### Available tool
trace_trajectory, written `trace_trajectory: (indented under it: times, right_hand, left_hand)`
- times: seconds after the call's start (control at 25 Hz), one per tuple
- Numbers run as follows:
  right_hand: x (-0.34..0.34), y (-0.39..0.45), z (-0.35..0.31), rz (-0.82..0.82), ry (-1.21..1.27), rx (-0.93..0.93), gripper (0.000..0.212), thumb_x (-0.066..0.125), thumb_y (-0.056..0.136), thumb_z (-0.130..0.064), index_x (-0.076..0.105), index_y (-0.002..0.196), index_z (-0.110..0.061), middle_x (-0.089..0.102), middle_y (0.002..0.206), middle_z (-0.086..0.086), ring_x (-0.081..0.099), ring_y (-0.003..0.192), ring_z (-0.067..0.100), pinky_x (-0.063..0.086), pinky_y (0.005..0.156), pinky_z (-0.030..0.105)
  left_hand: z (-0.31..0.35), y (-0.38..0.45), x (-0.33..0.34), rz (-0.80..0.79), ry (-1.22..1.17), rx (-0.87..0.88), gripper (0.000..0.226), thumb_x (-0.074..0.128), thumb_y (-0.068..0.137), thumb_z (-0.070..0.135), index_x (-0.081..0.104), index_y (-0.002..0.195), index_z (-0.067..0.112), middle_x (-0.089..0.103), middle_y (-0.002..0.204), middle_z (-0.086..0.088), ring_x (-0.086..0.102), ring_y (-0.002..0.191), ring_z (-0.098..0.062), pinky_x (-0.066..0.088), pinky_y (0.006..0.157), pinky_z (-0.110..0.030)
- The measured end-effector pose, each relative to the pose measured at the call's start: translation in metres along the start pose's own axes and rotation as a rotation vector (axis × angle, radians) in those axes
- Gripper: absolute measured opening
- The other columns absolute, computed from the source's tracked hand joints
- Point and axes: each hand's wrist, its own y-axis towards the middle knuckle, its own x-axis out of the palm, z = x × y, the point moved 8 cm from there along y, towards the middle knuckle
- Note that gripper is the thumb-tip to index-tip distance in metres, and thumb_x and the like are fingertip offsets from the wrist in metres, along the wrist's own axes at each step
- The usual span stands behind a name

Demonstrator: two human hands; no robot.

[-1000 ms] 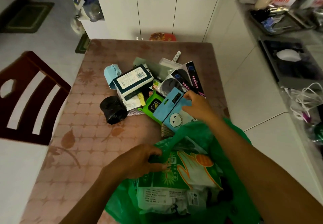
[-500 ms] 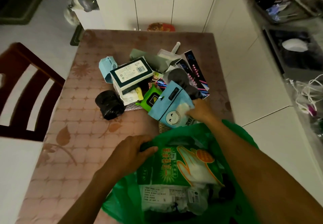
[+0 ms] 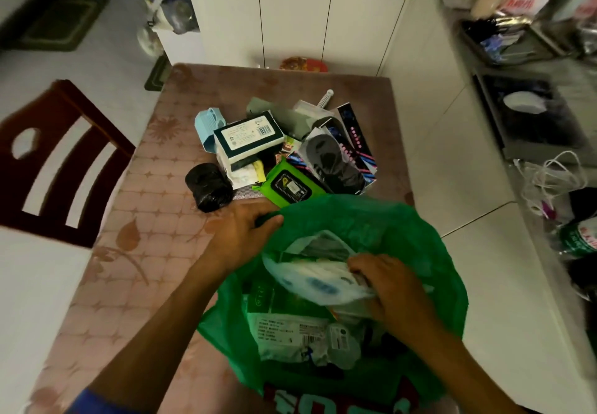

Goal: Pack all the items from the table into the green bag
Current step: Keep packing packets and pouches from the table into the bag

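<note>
The green bag (image 3: pixel 403 229) gapes at the table's near edge. My left hand (image 3: pixel 240 236) grips its far-left rim. Inside the bag my right hand (image 3: pixel 387 287) holds a pale blue-and-white pouch (image 3: pixel 310 278), which lies over a green-and-white packet (image 3: pixel 284 316). Behind the bag is a pile on the table: a black roll (image 3: pixel 208 187), a dark box with a white label (image 3: pixel 247 137), a green wipes pack (image 3: pixel 289 184), a light blue holder (image 3: pixel 208 126), a black item in clear wrap (image 3: pixel 329 158) and dark flat packs (image 3: pixel 355 132).
The table (image 3: pixel 142 252) has a pink patterned cloth. A dark wooden chair (image 3: pixel 55 161) stands at its left. White cabinets (image 3: pixel 290 10) rise behind, and a cluttered counter (image 3: pixel 533 90) with white cables (image 3: pixel 549 178) runs along the right.
My right hand has carried the blue smiley pouch from the pile into the bag. My left hand has shifted along the rim, and the bag's mouth now stands higher.
</note>
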Motion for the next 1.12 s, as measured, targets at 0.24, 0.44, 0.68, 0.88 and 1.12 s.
trace_trajectory:
  times: [0.24, 0.44, 0.68, 0.88, 1.12]
  right_hand:
    - [0.078, 0.004, 0.007, -0.612, -0.110, 0.122, 0.046, 0.056, 0.087, -0.030, 0.048, 0.132, -0.024, 0.053, 0.135, 0.001, 0.053, 0.115, 0.023, 0.045, 0.091, 0.036]
    - [-0.007, 0.083, -0.012, -0.128, 0.362, 0.185, 0.024, 0.061, 0.090, -0.020, 0.063, 0.114, -0.022, 0.069, 0.105, -0.007, 0.063, 0.092, 0.003, 0.054, 0.080, 0.022]
    - [0.106, 0.193, 0.038, -0.385, -0.214, 0.240, 0.046, 0.061, 0.086, -0.019, 0.047, 0.130, -0.014, 0.056, 0.127, 0.013, 0.056, 0.107, 0.035, 0.050, 0.084, 0.044]
    - [0.118, 0.189, 0.057, -0.470, -0.468, 0.261, 0.023, 0.064, 0.083, -0.030, 0.061, 0.103, -0.018, 0.063, 0.109, 0.010, 0.048, 0.109, 0.032, 0.035, 0.095, 0.045]
    - [-0.036, 0.126, -0.011, 0.239, 0.282, 0.117, 0.015, 0.069, 0.080, -0.016, 0.060, 0.093, -0.013, 0.060, 0.090, -0.003, 0.057, 0.076, 0.007, 0.052, 0.063, 0.018]
  left_hand:
    - [-0.004, -0.021, 0.020, -0.118, 0.108, 0.016, 0.013, 0.060, 0.090, 0.028, 0.069, 0.086, 0.020, 0.069, 0.074, 0.002, 0.062, 0.059, -0.008, 0.055, 0.054, -0.034]
    - [-0.033, -0.040, 0.051, -0.503, 0.019, -0.049, 0.006, 0.069, 0.084, 0.029, 0.072, 0.089, 0.027, 0.071, 0.086, 0.011, 0.065, 0.074, -0.001, 0.054, 0.062, -0.019]
    - [-0.050, -0.034, 0.053, -0.518, -0.022, -0.012, 0.003, 0.066, 0.086, 0.034, 0.069, 0.086, 0.033, 0.066, 0.076, 0.020, 0.062, 0.070, 0.001, 0.049, 0.060, -0.018]
    - [-0.066, -0.024, 0.030, -0.327, 0.034, -0.047, 0.009, 0.059, 0.088, 0.033, 0.065, 0.083, 0.027, 0.066, 0.077, 0.010, 0.059, 0.068, -0.004, 0.050, 0.062, -0.034]
    - [-0.044, -0.003, -0.007, 0.042, 0.115, -0.086, 0.012, 0.058, 0.090, 0.028, 0.060, 0.083, 0.019, 0.062, 0.072, 0.000, 0.056, 0.062, -0.014, 0.048, 0.057, -0.034]
